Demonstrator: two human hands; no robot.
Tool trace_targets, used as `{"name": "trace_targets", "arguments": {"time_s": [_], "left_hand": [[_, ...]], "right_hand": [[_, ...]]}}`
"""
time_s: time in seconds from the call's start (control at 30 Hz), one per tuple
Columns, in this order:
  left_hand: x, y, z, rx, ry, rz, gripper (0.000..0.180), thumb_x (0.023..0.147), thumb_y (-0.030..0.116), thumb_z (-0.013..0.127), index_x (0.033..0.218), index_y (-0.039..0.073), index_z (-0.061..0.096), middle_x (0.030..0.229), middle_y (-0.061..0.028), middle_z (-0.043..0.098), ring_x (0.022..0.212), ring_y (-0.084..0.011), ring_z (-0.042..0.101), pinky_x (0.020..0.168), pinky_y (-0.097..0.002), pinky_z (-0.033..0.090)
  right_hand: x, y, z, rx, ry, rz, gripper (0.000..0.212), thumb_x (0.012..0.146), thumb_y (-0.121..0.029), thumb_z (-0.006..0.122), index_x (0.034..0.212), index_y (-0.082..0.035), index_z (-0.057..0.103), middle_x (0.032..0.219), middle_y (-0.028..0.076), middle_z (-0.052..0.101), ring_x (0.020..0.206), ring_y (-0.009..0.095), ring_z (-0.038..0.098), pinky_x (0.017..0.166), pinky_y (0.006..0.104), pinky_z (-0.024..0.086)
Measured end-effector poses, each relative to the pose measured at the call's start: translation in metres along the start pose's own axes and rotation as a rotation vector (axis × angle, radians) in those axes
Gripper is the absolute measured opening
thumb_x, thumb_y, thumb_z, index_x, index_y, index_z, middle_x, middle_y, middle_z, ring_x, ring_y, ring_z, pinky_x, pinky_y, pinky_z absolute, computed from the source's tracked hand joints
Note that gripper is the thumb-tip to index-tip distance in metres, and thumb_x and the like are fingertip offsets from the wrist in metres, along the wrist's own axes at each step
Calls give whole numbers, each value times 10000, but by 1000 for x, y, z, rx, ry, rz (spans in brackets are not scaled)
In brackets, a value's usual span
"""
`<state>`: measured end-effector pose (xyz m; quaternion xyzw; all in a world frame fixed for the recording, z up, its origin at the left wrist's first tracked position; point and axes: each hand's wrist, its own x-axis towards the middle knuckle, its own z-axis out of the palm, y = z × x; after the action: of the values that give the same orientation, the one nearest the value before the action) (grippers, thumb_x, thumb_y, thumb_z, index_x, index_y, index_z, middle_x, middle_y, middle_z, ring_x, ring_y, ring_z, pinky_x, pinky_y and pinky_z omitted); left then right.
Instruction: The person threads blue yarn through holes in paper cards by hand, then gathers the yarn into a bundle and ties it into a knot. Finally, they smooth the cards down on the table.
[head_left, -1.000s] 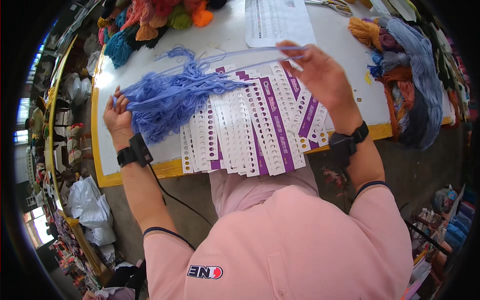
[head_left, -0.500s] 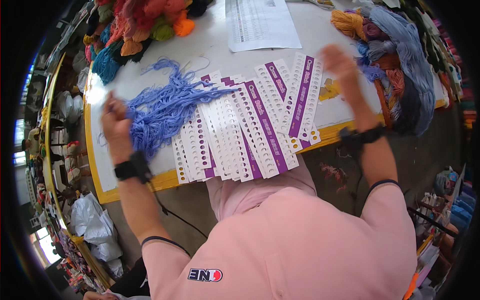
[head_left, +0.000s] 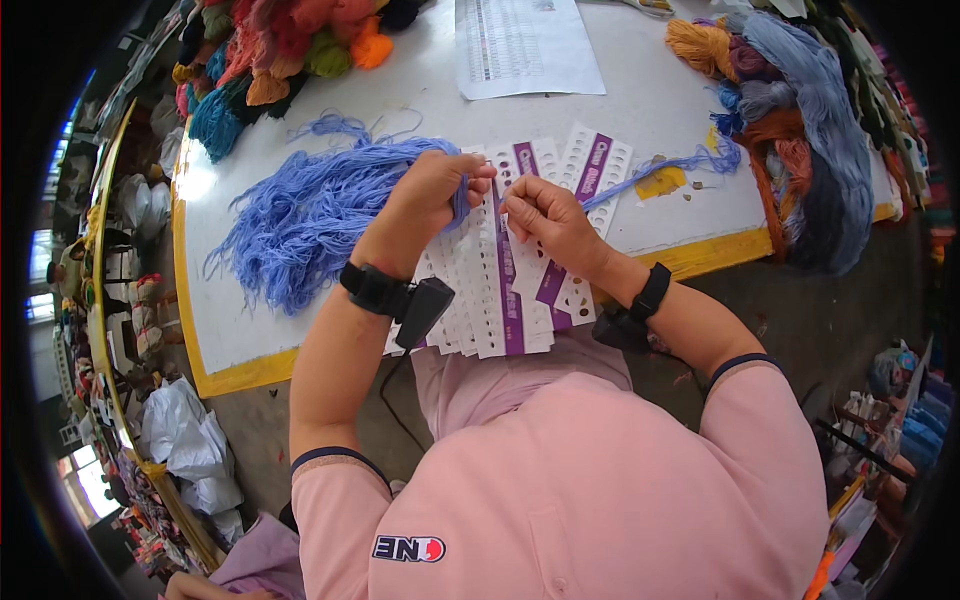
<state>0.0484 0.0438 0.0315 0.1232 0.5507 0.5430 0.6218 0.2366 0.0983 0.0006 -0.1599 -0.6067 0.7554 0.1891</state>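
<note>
A loose heap of blue thread lies on the table's left half. My left hand is closed at its right side, with part of the thread hanging below the fingers. Close beside it, my right hand has its fingers curled in a pinch. A thin length of the blue thread runs from that hand to the right. Beneath both hands spreads a stack of white cards with purple stripes and rows of punched holes. Another such card slants out beyond my right hand. My fingers hide the exact grip points.
Colourful skeins pile up at the far left, more skeins at the right. A printed sheet lies at the back. Yellow tape borders the white table. White plastic bags stand on the left.
Both hands have come inward and now meet above the cards. The blue heap's right part has lifted with my left hand. A blue strand now stretches across the right side.
</note>
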Motion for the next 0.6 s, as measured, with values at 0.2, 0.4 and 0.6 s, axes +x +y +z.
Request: {"name": "trace_targets", "arguments": {"time_s": [0.2, 0.4, 0.6], "left_hand": [[-6, -10, 8, 254, 142, 141, 217, 885, 93, 609, 1000, -91, 605, 814, -70, 597, 622, -84, 500, 511, -198, 410], [-17, -4, -3, -104, 156, 60, 242, 940, 56, 501, 1073, -142, 540, 1004, -205, 635, 889, -270, 668, 757, -305, 587], [-4, -3, -16, -69, 84, 17, 195, 928, 63, 546, 1023, -107, 560, 905, -145, 625, 691, -156, 594, 589, -238, 512]], "right_hand": [[-1, 0, -2, 3, -110, 11, 145, 984, -135, 515, 896, -21, 539, 680, -3, 519, 592, 52, 477, 561, 205, 399], [20, -35, -36, -557, 10, -212, 113, 943, -105, 557, 885, -10, 578, 621, 47, 593, 550, 96, 562, 532, 255, 450], [49, -9, -45, -790, -50, -177, 86, 945, -97, 529, 922, -15, 536, 591, 34, 621, 536, 98, 568, 548, 258, 440]]}}
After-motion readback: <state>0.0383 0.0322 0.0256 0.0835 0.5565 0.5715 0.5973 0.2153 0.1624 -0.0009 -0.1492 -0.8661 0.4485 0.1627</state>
